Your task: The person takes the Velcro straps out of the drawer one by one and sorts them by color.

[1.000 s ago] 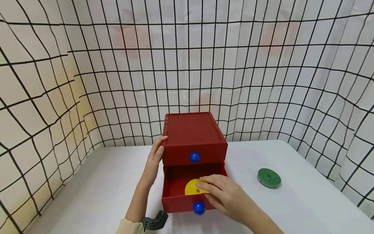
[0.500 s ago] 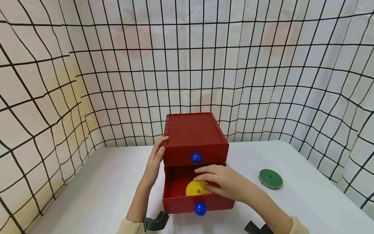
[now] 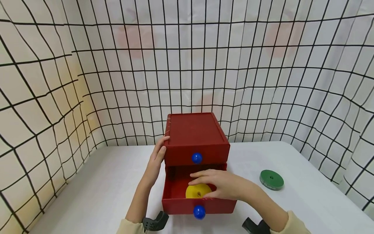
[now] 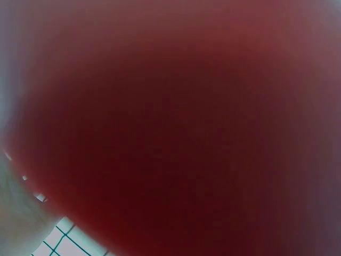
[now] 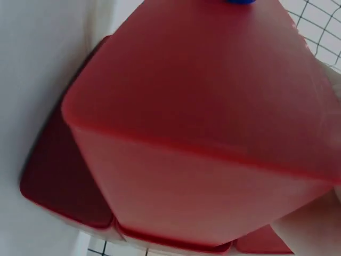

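A small red drawer cabinet (image 3: pixel 195 128) stands mid-table in the head view, its lower drawer (image 3: pixel 175 205) pulled out. My left hand (image 3: pixel 155 164) rests along the cabinet's left side, fingers extended toward the top edge. Inside the drawer, near its front, a yellow disc (image 3: pixel 194 192) with a small central hole is partly covered. My right hand (image 3: pixel 223 184) reaches over the drawer's right side, with loosely bent fingers above the disc and the thumb low near it; contact cannot be told. Blurred red cabinet (image 4: pixel 176 149) fills the left wrist view. The right wrist view shows the drawer's outside (image 5: pixel 202 90).
A green disc (image 3: pixel 271 179) with a central hole lies on the white table (image 3: pixel 111 182), right of the cabinet. Blue knobs (image 3: pixel 197 158) mark both drawer fronts. Black-lined netting (image 3: pixel 190 65) over white sheeting surrounds the table at the back and sides.
My right hand has shifted from the drawer's front edge inward and left over the yellow disc. The lower drawer sits slightly farther out. My left hand stays on the cabinet.
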`<act>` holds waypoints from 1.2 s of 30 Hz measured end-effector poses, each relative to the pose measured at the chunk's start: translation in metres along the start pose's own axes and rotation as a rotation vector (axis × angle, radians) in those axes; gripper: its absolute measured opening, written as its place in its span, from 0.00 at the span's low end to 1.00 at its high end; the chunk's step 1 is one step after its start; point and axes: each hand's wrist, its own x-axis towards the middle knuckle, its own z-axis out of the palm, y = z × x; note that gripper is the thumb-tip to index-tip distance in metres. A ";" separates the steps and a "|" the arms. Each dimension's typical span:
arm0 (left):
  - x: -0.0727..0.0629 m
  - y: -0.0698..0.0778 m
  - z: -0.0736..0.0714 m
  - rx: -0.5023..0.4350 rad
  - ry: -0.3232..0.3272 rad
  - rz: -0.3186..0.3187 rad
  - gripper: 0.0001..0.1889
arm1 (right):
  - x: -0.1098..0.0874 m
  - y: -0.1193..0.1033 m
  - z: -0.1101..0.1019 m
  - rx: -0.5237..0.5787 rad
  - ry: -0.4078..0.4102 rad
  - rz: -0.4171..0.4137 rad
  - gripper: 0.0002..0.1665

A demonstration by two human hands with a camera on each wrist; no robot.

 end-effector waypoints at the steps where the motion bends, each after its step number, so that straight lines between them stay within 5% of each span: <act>1: 0.000 0.000 0.000 -0.001 -0.001 0.000 0.21 | 0.000 0.000 0.000 0.015 -0.015 0.010 0.24; 8: 0.000 0.000 -0.001 0.009 0.003 -0.002 0.20 | 0.004 0.006 0.003 0.105 -0.120 0.048 0.25; 18: -0.001 0.000 -0.001 0.007 0.013 -0.006 0.20 | 0.009 0.007 0.005 0.095 -0.223 0.059 0.34; 29: 0.000 0.000 -0.001 0.001 0.000 -0.005 0.20 | 0.011 0.008 0.006 0.149 -0.248 0.097 0.35; 36: 0.000 0.000 -0.001 -0.002 0.009 -0.017 0.20 | 0.011 0.010 0.010 0.112 -0.184 0.094 0.34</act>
